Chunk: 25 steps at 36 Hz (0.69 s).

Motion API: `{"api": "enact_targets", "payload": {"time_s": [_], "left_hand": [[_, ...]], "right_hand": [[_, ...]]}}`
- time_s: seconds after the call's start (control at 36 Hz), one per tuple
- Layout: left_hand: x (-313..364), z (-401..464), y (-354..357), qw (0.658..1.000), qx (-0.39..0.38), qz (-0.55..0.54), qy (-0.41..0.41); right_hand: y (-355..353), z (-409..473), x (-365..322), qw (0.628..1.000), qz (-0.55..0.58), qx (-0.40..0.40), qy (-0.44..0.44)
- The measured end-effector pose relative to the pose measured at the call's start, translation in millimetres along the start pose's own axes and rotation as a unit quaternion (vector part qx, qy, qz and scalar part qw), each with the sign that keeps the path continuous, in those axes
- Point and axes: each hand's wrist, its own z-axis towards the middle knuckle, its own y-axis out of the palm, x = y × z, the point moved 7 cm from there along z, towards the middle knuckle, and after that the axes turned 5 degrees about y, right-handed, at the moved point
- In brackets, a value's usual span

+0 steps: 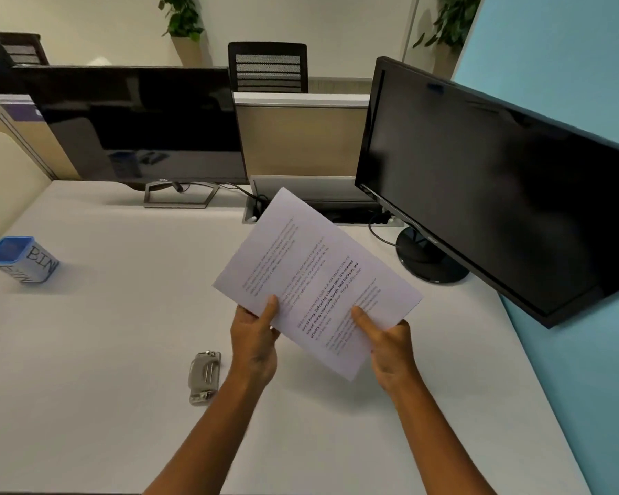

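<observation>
I hold the sheet (311, 276) above the table (122, 334), both grips pinching it: left hand (254, 337) on its near-left long edge, right hand (390, 348) on its near-right short edge. The hole punch (204, 376) lies on the table just left of my left hand, the nearer one.

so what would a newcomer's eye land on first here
The printed sheet comes first, held up tilted mid-frame and pinched along its near edges by the left hand and right hand. Two dark screens loom behind it: the left monitor at the back of the white desk, and the right monitor angled in close. Smaller catches are the blue-rimmed box lettered BIN at far left and a grey hole punch lying beside the left wrist.
</observation>
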Motion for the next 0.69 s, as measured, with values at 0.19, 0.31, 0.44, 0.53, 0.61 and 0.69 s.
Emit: {"api": "enact_targets", "payload": {"time_s": [0.19,0.31,0.44,0.53,0.61,0.69], "left_hand": [[57,27,-28,0.971,-0.129,0.201,-0.002],[58,17,-12,0.930,-0.221,0.295,-0.009],[56,7,11,0.909,-0.256,0.326,-0.032],[62,7,17,0.903,-0.265,0.337,-0.018],[63,7,16,0.898,-0.259,0.355,0.006],[55,4,13,0.908,-0.236,0.344,0.023]], "right_hand": [[-36,1,-27,0.992,-0.119,-0.021,-0.031],[-37,-4,-43,0.987,-0.152,-0.037,-0.046],[-31,-7,-65,0.980,-0.174,-0.045,-0.083],[-32,-9,-80,0.977,-0.180,-0.039,-0.111],[-33,-11,-88,0.975,-0.179,-0.029,-0.129],[-34,-13,-84,0.978,-0.159,-0.022,-0.136]]}}
